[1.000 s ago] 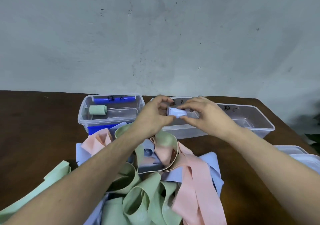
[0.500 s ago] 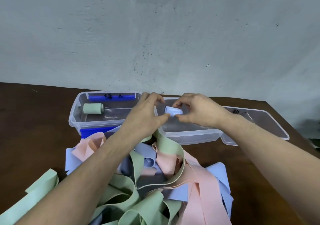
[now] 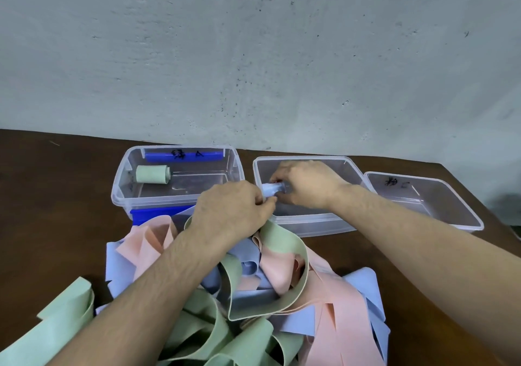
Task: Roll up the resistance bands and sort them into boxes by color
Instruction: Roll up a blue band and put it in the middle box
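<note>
A rolled light-blue band [image 3: 271, 188] lies between my two hands, low inside the middle clear box [image 3: 310, 226]. My right hand [image 3: 306, 185] reaches into that box and grips the roll's right end. My left hand [image 3: 234, 210] pinches the roll's left end at the box's near-left rim. The left clear box [image 3: 124, 193], with blue handles and a handwritten label, holds one rolled green band [image 3: 152, 174]. The right clear box [image 3: 439, 219] holds nothing visible. A tangled pile of loose green, pink and blue bands [image 3: 267, 286] covers the table in front of the boxes.
The three boxes stand in a row on a dark brown wooden table [image 3: 56, 196] near a grey wall [image 3: 253, 55]. A loose green band [image 3: 50, 334] trails off to the lower left.
Both hands have carried the blue roll down and forward into the middle box. The view has dropped and shifted, so the boxes sit lower in frame.
</note>
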`<state>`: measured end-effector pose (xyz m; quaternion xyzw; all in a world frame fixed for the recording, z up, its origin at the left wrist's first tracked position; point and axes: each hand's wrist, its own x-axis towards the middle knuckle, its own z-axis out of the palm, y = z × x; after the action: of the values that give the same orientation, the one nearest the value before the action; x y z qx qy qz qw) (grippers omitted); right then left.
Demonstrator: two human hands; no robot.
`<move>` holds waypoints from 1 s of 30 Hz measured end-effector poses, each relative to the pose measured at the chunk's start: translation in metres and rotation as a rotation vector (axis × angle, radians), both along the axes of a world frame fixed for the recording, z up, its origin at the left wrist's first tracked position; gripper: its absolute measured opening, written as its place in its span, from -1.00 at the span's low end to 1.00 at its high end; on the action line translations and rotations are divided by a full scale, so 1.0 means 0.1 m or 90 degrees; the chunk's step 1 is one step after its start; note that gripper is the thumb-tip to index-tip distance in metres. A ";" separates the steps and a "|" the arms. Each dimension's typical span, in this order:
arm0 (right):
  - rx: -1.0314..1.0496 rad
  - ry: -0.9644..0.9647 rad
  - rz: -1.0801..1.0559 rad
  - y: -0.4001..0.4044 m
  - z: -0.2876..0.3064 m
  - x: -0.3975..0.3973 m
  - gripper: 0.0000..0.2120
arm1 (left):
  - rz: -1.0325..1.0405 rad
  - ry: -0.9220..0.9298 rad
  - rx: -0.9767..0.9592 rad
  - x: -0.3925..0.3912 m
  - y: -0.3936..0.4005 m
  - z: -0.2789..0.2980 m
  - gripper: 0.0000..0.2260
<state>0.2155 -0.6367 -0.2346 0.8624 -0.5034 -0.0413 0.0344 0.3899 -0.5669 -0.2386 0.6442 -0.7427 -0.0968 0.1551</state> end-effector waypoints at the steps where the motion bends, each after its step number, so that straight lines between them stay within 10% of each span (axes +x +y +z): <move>1: -0.001 0.006 0.001 -0.01 -0.01 0.02 -0.65 | -0.001 0.002 -0.001 0.00 0.00 0.00 -0.60; 30: -0.075 0.108 -0.096 -0.19 -0.12 0.20 -0.74 | -0.016 0.033 0.017 0.00 -0.12 -0.07 -0.56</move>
<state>0.2356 -0.6556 -0.2461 0.8120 -0.5636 -0.0869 0.1246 0.3903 -0.5787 -0.2458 0.6341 -0.7450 -0.1255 0.1645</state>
